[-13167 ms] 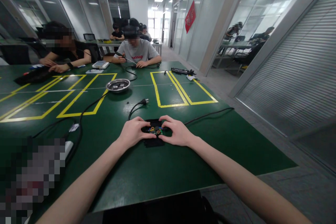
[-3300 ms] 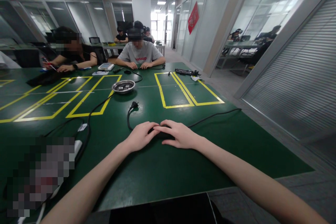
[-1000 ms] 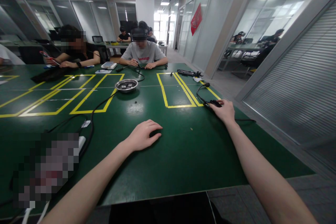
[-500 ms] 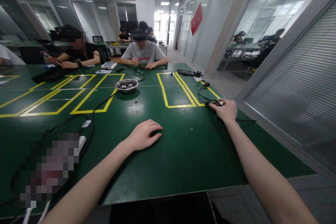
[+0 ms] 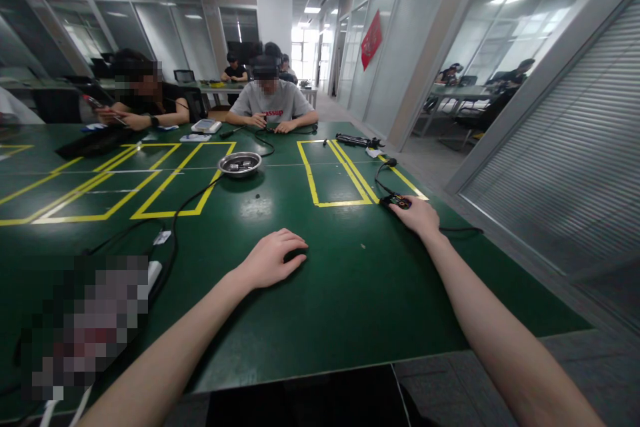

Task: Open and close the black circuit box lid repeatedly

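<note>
1. Your left hand (image 5: 267, 259) is bare, with slim fingers (image 5: 295, 241) and a slender thumb (image 5: 295, 264).
2. Your right hand (image 5: 419, 216) is bare too, and just as slim in build.
3. Your left forearm (image 5: 173, 347) is bare and smooth, narrow at the wrist and broader toward the lower edge of the view.
4. Your right forearm (image 5: 495, 317) has that same bare, tapering shape.
5. Your lap (image 5: 300, 405) shows black, too dark to tell fabric or cut.
6. A thin pale line (image 5: 401, 392) runs down the black on your right side.

Black device (image 5: 397, 201) partly hidden behind the right grip (image 5: 418, 215)
</note>
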`<act>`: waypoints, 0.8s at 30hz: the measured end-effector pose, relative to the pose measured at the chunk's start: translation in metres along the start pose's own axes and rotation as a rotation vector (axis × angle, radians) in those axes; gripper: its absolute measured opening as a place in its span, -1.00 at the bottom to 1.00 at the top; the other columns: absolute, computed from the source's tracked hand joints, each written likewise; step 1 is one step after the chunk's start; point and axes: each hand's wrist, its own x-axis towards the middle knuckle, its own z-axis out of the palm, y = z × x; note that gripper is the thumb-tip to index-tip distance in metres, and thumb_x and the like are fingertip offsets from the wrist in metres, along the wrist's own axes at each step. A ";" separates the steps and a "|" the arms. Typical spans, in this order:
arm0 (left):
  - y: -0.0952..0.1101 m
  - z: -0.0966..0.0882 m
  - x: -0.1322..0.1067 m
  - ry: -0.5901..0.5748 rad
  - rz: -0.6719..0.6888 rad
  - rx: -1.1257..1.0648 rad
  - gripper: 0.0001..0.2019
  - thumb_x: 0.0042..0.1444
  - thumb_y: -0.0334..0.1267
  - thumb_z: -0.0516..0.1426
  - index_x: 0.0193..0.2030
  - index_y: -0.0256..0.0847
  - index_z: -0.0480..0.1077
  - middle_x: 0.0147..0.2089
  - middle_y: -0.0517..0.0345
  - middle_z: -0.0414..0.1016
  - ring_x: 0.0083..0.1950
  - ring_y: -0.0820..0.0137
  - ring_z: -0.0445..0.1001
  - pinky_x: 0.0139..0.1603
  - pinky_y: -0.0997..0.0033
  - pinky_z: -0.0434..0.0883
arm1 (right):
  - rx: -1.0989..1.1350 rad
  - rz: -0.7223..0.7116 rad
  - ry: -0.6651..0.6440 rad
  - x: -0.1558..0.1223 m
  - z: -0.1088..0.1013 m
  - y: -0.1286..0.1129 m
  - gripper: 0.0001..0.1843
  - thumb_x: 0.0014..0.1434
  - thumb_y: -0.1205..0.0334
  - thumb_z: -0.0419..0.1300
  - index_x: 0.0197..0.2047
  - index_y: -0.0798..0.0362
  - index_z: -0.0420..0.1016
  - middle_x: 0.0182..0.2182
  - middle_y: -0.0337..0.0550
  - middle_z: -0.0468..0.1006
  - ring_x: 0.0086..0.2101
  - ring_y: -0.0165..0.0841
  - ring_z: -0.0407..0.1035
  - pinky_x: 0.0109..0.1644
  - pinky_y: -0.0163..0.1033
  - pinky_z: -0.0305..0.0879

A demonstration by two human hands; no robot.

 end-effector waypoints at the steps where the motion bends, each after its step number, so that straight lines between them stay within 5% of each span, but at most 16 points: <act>1: 0.000 0.000 0.000 0.000 0.000 0.001 -0.78 0.34 -0.22 0.12 0.01 -0.13 0.55 0.04 0.04 0.63 0.09 0.23 0.53 0.14 0.17 0.49 | 0.005 -0.038 -0.026 -0.004 -0.001 -0.007 -0.39 0.14 -0.22 0.26 0.12 -0.01 0.60 -0.04 0.04 0.67 -0.05 0.00 0.55 -0.06 -0.04 0.48; 5: 0.000 0.001 0.000 0.031 -0.022 0.014 -0.73 0.32 -0.20 0.13 0.10 -0.14 0.51 0.08 0.02 0.61 0.10 0.21 0.53 0.16 0.15 0.49 | 0.111 -0.302 -0.131 -0.036 0.001 -0.045 -0.46 0.16 -0.16 0.28 0.10 -0.02 0.59 0.00 0.00 0.65 0.00 -0.04 0.53 0.01 -0.06 0.47; 9: 0.001 -0.003 -0.001 0.151 -0.006 0.021 -0.60 0.27 -0.14 0.18 0.22 -0.14 0.41 0.22 -0.06 0.51 0.19 0.15 0.48 0.23 0.09 0.45 | 0.340 -0.812 -0.300 -0.086 0.005 -0.090 -0.48 0.11 -0.01 0.38 0.09 0.03 0.57 -0.01 -0.01 0.62 -0.02 -0.11 0.53 0.08 -0.06 0.44; 13: 0.004 -0.008 0.000 0.089 0.056 0.080 -0.69 0.15 -0.06 0.27 -0.05 -0.19 0.49 -0.01 -0.04 0.58 0.03 0.15 0.51 0.09 0.14 0.47 | 0.502 -1.158 -0.543 -0.126 -0.003 -0.114 -0.44 0.06 0.03 0.44 0.10 0.07 0.57 -0.17 -0.08 0.60 -0.20 -0.21 0.53 -0.07 -0.16 0.44; 17: 0.008 -0.009 0.003 -0.043 0.058 0.135 -0.74 0.08 -0.03 0.30 -0.31 -0.17 0.43 -0.32 0.10 0.52 -0.23 0.25 0.47 -0.18 0.26 0.45 | 0.683 -1.151 -0.680 -0.135 -0.012 -0.111 -0.50 0.03 0.13 0.46 0.05 0.06 0.58 -0.19 -0.13 0.61 -0.22 -0.27 0.52 -0.11 -0.22 0.43; 24: 0.009 -0.007 0.002 -0.030 -0.012 0.197 -0.63 0.04 0.03 0.34 -0.13 -0.18 0.54 -0.10 0.00 0.57 0.01 0.11 0.47 0.01 0.12 0.48 | 0.780 -1.086 -0.518 -0.125 -0.014 -0.104 -0.77 0.16 0.21 0.35 -0.09 0.06 0.62 -0.16 -0.07 0.62 -0.21 -0.29 0.53 -0.15 -0.23 0.47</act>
